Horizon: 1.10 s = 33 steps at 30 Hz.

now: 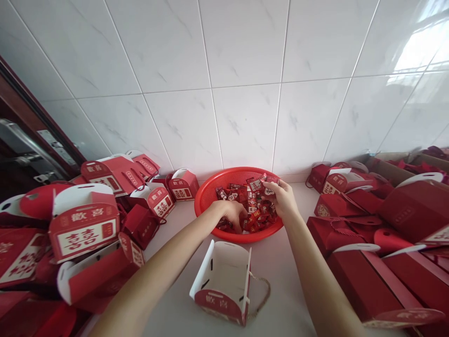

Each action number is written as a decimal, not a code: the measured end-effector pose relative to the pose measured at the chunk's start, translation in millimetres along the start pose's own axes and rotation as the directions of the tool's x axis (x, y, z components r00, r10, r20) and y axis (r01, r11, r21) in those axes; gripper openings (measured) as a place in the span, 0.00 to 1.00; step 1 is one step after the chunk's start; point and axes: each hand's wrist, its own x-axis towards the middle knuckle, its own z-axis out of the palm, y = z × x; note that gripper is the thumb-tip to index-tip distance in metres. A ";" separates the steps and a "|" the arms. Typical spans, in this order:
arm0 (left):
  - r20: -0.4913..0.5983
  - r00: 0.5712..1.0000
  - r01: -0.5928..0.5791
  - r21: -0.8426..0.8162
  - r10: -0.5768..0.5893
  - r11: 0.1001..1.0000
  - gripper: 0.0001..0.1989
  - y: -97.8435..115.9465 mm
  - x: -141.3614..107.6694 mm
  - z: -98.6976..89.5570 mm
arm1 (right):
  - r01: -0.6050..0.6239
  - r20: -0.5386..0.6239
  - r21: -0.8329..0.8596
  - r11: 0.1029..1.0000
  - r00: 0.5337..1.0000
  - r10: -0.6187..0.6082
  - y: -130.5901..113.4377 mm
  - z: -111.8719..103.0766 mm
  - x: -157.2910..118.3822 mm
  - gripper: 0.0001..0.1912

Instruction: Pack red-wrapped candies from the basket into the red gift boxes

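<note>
A red plastic basket [199,199] stands against the wall with many small red-wrapped sweets [252,206] in it. My right hand [281,195] is at the basket's right rim, its fingers closed on red-wrapped sweets [257,185] held over the pile. Inside the basket, my left hand [233,213] reaches down with curled fingers among the sweets; its fingertips are partly hidden, and what they grip does not show. In front of the basket sits an open red gift box [220,302], white inside, with a rope handle [264,285] at its right side.
Closed red gift boxes [84,224] are piled on the left. More red boxes [368,276] crowd the right, along with a cardboard carton [389,164] of red things. A tiled wall [245,117] rises behind the white tabletop [277,281]. At far left is a dark door [21,117] with a metal handle.
</note>
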 end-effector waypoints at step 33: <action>-0.453 0.889 -0.274 -0.637 -0.062 0.721 0.17 -16.5 9.0 -7.9 | -0.033 0.012 0.007 0.999 0.999 0.033 -2.8 0.7 -0.3 0.16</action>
